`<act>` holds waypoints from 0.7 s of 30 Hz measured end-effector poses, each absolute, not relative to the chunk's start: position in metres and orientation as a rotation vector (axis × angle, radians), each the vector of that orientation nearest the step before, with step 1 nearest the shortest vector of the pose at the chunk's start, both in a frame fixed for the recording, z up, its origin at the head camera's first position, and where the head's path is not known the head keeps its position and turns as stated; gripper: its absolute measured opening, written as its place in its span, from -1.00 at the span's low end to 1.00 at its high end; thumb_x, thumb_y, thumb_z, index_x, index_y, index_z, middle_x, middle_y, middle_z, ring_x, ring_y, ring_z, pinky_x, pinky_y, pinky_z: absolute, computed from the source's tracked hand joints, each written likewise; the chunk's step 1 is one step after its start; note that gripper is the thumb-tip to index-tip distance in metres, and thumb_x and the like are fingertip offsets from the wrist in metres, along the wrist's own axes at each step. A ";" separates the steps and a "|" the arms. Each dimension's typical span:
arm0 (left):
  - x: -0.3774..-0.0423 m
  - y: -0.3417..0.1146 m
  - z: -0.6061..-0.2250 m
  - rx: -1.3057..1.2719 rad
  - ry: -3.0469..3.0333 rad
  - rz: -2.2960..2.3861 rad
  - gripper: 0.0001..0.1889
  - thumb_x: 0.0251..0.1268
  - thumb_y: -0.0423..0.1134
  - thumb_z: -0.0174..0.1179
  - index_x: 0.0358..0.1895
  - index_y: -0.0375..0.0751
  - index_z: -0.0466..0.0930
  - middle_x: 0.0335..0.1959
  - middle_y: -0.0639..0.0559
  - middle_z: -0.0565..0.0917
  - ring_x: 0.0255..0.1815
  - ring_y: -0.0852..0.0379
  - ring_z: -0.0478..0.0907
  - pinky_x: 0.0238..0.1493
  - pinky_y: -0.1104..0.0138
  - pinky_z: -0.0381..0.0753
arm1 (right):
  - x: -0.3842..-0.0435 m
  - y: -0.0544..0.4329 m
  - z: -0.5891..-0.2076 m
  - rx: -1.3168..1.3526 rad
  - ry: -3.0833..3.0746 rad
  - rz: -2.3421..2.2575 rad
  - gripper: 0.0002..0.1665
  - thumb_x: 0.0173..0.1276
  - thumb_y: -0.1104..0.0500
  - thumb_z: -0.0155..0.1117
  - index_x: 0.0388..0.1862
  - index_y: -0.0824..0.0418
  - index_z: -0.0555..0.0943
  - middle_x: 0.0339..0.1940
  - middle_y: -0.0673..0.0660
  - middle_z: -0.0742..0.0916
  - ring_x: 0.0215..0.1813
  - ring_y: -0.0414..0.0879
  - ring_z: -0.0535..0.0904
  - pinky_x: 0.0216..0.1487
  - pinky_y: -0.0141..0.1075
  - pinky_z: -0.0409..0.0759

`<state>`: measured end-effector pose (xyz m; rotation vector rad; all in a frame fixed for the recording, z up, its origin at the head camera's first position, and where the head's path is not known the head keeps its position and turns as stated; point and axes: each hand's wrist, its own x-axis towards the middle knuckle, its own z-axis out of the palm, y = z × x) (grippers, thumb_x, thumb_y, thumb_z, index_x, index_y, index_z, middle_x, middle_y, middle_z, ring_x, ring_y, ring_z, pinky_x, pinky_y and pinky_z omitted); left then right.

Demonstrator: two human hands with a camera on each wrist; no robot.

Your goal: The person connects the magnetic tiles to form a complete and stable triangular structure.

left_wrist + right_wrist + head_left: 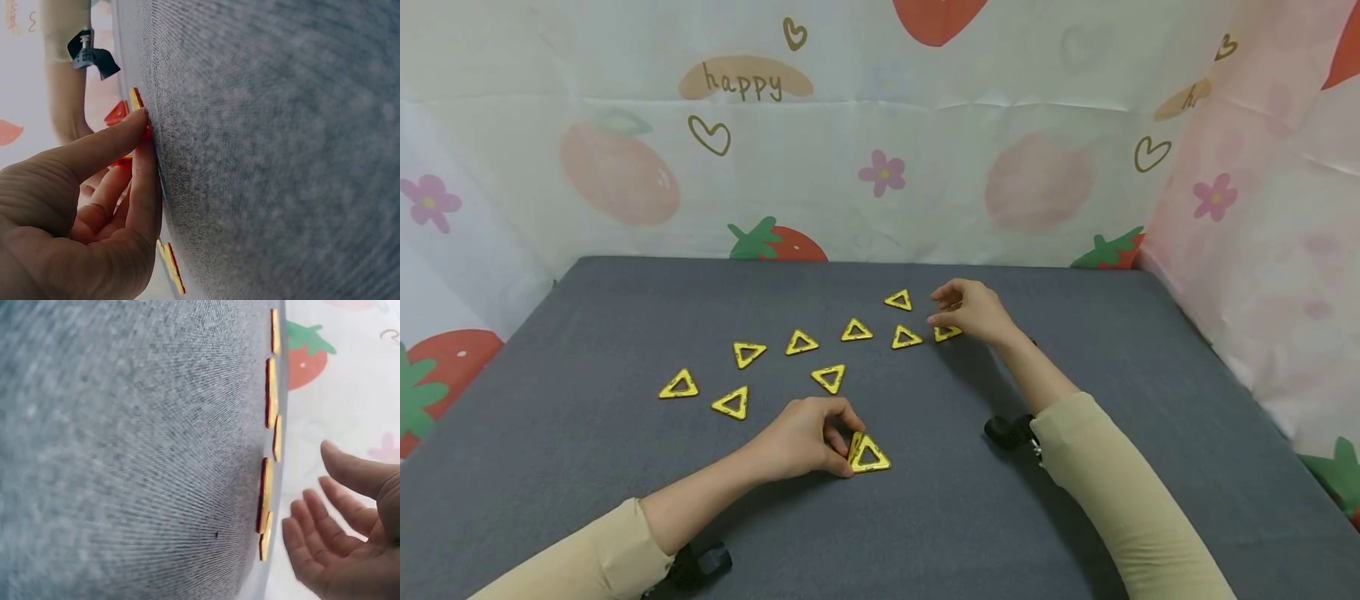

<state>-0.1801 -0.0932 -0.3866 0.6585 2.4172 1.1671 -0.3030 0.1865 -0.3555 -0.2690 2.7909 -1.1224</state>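
Near the front middle of the table, my left hand pinches a yellow triangular tile with an open centre, which stands tilted against another yellow triangle tile. In the left wrist view, thumb and fingertips of the left hand meet on this piece low against the cloth, and its red edges show past them. Further back on the right, my right hand hovers over a yellow triangle, partly covering it. The right wrist view shows the right hand with thumb and fingers apart, nothing between them.
Several more yellow triangles, such as one at the far left and one at the back, lie flat and spaced apart on the dark grey tablecloth. A printed fabric backdrop rises behind the table and at both sides.
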 end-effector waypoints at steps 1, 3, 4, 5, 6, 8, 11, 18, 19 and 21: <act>-0.180 -0.093 -0.387 0.656 2.416 1.168 -0.57 -0.13 -0.41 0.55 -0.10 -0.14 0.66 -0.25 0.01 0.72 -0.35 0.26 0.65 -0.30 0.40 0.65 | -0.304 0.187 -0.357 -0.250 2.789 -1.106 -0.46 0.34 0.13 0.37 0.26 0.26 0.51 0.21 0.28 0.63 0.23 0.15 0.55 0.20 -0.01 0.57; -0.180 -0.093 -0.388 0.658 2.414 1.169 -0.57 -0.13 -0.41 0.55 -0.10 -0.14 0.66 -0.24 0.01 0.71 -0.35 0.26 0.65 -0.30 0.40 0.65 | -0.306 0.187 -0.359 -0.216 2.783 -1.078 -0.44 0.34 0.13 0.37 0.28 0.26 0.50 0.26 0.29 0.61 0.29 0.17 0.52 0.25 0.02 0.54; -0.180 -0.094 -0.388 0.658 2.413 1.170 -0.57 -0.13 -0.41 0.55 -0.10 -0.14 0.66 -0.23 0.01 0.71 -0.35 0.26 0.65 -0.30 0.40 0.65 | -0.307 0.188 -0.360 -0.202 2.777 -1.065 -0.42 0.34 0.13 0.37 0.29 0.26 0.49 0.28 0.28 0.59 0.31 0.18 0.49 0.28 0.04 0.52; -0.180 -0.094 -0.388 0.658 2.414 1.169 -0.57 -0.13 -0.41 0.55 -0.10 -0.14 0.66 -0.23 0.01 0.71 -0.35 0.26 0.65 -0.30 0.40 0.65 | -0.308 0.188 -0.361 -0.191 2.772 -1.053 -0.41 0.35 0.13 0.37 0.30 0.27 0.48 0.30 0.29 0.57 0.34 0.19 0.47 0.30 0.05 0.50; -0.180 -0.094 -0.389 0.658 2.415 1.169 -0.57 -0.13 -0.41 0.55 -0.10 -0.14 0.66 -0.23 0.01 0.71 -0.35 0.26 0.65 -0.30 0.40 0.65 | -0.309 0.189 -0.362 -0.184 2.765 -1.043 -0.40 0.34 0.13 0.37 0.31 0.27 0.47 0.31 0.30 0.56 0.35 0.20 0.46 0.31 0.05 0.49; -0.181 -0.094 -0.389 0.663 2.417 1.166 -0.57 -0.13 -0.41 0.55 -0.10 -0.14 0.66 -0.22 0.01 0.72 -0.35 0.26 0.65 -0.31 0.41 0.65 | -0.310 0.190 -0.364 -0.176 2.755 -1.021 -0.38 0.33 0.13 0.38 0.32 0.29 0.46 0.32 0.32 0.55 0.36 0.21 0.45 0.33 0.06 0.48; -0.181 -0.094 -0.389 0.665 2.416 1.166 -0.57 -0.13 -0.41 0.55 -0.10 -0.14 0.66 -0.22 0.01 0.72 -0.35 0.26 0.65 -0.31 0.41 0.65 | -0.311 0.192 -0.366 -0.177 2.745 -0.986 -0.35 0.31 0.14 0.40 0.33 0.30 0.45 0.31 0.34 0.55 0.35 0.22 0.46 0.34 0.07 0.47; -0.181 -0.094 -0.388 0.660 2.406 1.166 -0.57 -0.12 -0.42 0.54 -0.09 -0.15 0.66 -0.22 0.00 0.71 -0.35 0.27 0.65 -0.31 0.41 0.65 | -0.312 0.196 -0.371 -0.217 2.744 -0.929 -0.38 0.32 0.15 0.39 0.31 0.32 0.47 0.32 0.34 0.54 0.35 0.21 0.46 0.34 0.05 0.47; -0.181 -0.094 -0.388 0.659 2.403 1.167 -0.57 -0.12 -0.42 0.54 -0.09 -0.15 0.66 -0.22 0.00 0.71 -0.35 0.26 0.65 -0.31 0.41 0.65 | -0.312 0.196 -0.371 -0.223 2.744 -0.921 -0.38 0.33 0.15 0.38 0.32 0.32 0.46 0.32 0.34 0.54 0.35 0.21 0.46 0.34 0.05 0.46; -0.181 -0.093 -0.387 0.658 2.400 1.170 -0.57 -0.12 -0.42 0.54 -0.10 -0.15 0.66 -0.21 0.00 0.71 -0.35 0.26 0.65 -0.32 0.41 0.65 | -0.312 0.197 -0.372 -0.230 2.746 -0.898 -0.38 0.34 0.14 0.37 0.32 0.30 0.47 0.33 0.33 0.54 0.36 0.21 0.46 0.35 0.05 0.46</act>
